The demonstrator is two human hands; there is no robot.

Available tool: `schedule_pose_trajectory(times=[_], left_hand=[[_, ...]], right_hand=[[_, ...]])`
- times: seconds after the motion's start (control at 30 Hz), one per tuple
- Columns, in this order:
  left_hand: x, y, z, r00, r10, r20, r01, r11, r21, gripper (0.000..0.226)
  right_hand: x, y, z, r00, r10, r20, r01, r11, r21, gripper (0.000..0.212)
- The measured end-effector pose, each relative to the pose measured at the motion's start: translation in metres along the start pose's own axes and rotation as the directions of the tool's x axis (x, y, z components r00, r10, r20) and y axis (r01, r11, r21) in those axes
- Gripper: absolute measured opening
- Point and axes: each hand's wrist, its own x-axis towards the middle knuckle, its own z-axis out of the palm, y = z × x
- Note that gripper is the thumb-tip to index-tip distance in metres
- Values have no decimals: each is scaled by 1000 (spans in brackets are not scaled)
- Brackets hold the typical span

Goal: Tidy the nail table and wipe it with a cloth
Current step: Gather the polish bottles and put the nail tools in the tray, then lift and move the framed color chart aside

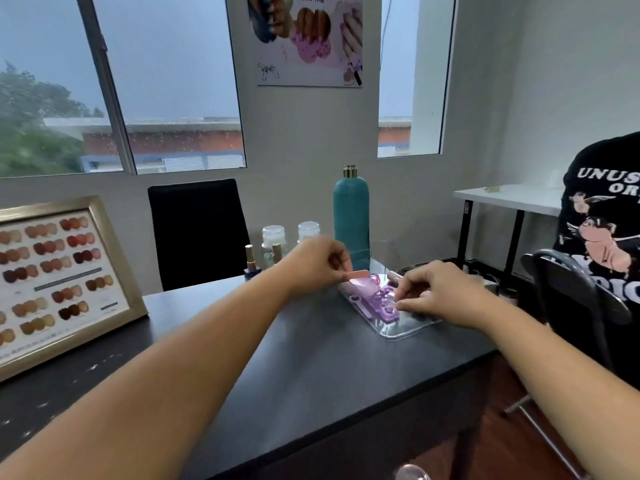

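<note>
Left hand (318, 263): fingers curled, thumb and fingertips pinching one end of a pink file (358, 274), held just over the far end of the tray (410, 330).
Right hand (441, 294): fingers bent down over the right side of the tray, tips among the purple tools (379, 301). From here I can't tell whether they grip one or only touch.
Purple tools: a cluster of translucent lilac pieces lying in the tray between the two hands, too blurred to tell apart.
Tray: clear plastic, flat on the bench (311, 358), set at an angle near its right edge.
Bench: dark top, with pale specks on its left part.
Bottle (350, 216): tall, teal, gold cap, upright just behind the tray.
Jars (273, 237): two clear ones, upright, left of the bottle.
Polish bottles (250, 259): two small ones with gold caps, in front of the jars, one partly hidden by the left hand.
Chart (59, 282): framed rows of nail swatches, propped leaning back on the left end of the bench.
Chair (197, 233): black, behind the bench under the window.
Poster (308, 39): nail pictures, on the wall above.
Other person (602, 237): black printed T-shirt, at the right edge.
</note>
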Motion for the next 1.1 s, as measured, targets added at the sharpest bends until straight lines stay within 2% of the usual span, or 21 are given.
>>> schedule_pose_trajectory(times=[0.13,0.3,0.43,0.53,0.8,0.97,1.1], left_hand=[[35,11,23,997,19,72,-20,1000,23,16],[55,5,40,979,-24,205,9,997,77,12],[54,-1,46,975,-36,217,24,998,59,11],[47,-8,39,987,-44,155,36,998,54,11],[-17,-26,-42,986,-123,-112,121,992,-27,26],[-116,-65,-108,926,-222,-306,224,974,-29,24],[-201,-103,-149,831,-350,-432,372,928,-36,27]], right_hand=[[5,7,-1,1000,-6,23,4,998,55,12],[16,13,-9,992,-10,127,-4,994,111,9],[19,13,-12,983,-24,180,-5,987,158,15],[17,11,-15,983,-37,178,12,990,140,17],[36,-49,-3,987,-140,-78,153,970,189,7],[59,-126,42,961,-262,-85,276,926,258,10],[77,-189,94,942,-334,-39,329,888,322,15]])
